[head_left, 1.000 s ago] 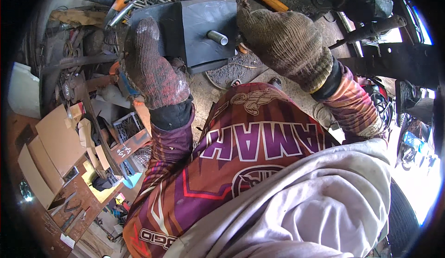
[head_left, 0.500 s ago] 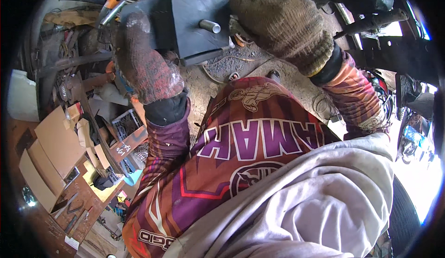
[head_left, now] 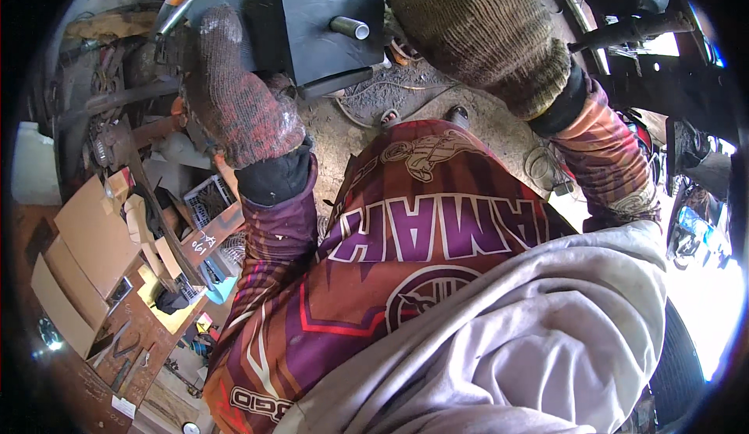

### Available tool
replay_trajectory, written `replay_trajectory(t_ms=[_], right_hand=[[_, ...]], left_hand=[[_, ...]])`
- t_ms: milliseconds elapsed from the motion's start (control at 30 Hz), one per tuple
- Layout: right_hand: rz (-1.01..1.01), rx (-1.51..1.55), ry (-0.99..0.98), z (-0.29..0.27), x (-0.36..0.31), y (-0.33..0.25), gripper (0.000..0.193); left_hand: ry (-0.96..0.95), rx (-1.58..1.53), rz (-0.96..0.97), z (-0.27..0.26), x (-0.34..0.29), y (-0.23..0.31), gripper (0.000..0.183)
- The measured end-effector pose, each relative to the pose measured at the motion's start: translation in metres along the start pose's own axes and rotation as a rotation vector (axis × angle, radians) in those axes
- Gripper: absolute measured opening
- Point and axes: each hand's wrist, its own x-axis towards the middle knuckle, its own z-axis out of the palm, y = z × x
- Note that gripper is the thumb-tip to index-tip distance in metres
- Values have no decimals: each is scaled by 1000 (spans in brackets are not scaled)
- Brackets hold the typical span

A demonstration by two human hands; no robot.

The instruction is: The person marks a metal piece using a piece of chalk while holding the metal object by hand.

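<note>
At the top of the view is a dark grey, box-shaped part (head_left: 331, 40) with flat faces and a short bright metal tube (head_left: 349, 27) sticking out of its front. My left hand (head_left: 238, 94), in a worn knitted glove with reddish stains, grips its left side panel, thumb lying along the panel and other fingers hidden. My right hand (head_left: 488, 36), in a brown knitted glove, is closed at its upper right edge; its fingertips are out of sight behind the part. The far end of the part is cut off by the frame.
An opened cardboard box (head_left: 97, 235), pliers (head_left: 125, 344) and other hand tools lie on a brown bench at left. A grey plastic crate (head_left: 211, 200) stands near my left forearm. Cables (head_left: 351, 110) cross the dirt floor. A dark metal frame (head_left: 671, 94) is at right.
The grey part and both my hands have shifted slightly up and to the left in the view. Both hands keep their hold.
</note>
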Motion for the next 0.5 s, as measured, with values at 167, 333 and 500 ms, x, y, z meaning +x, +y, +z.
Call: replay_trajectory(t_ms=[167,333,500], right_hand=[[170,-139,-16,-23,16,-25,23],[386,160,282,-37,-10,-4,23],[810,166,319,-38,-11,14,27]], left_hand=[[-77,31,185,-20,18,-31,50],[-56,-584,-217,-12,12,0,45],[-58,-461,-137,-21,11,13,52]])
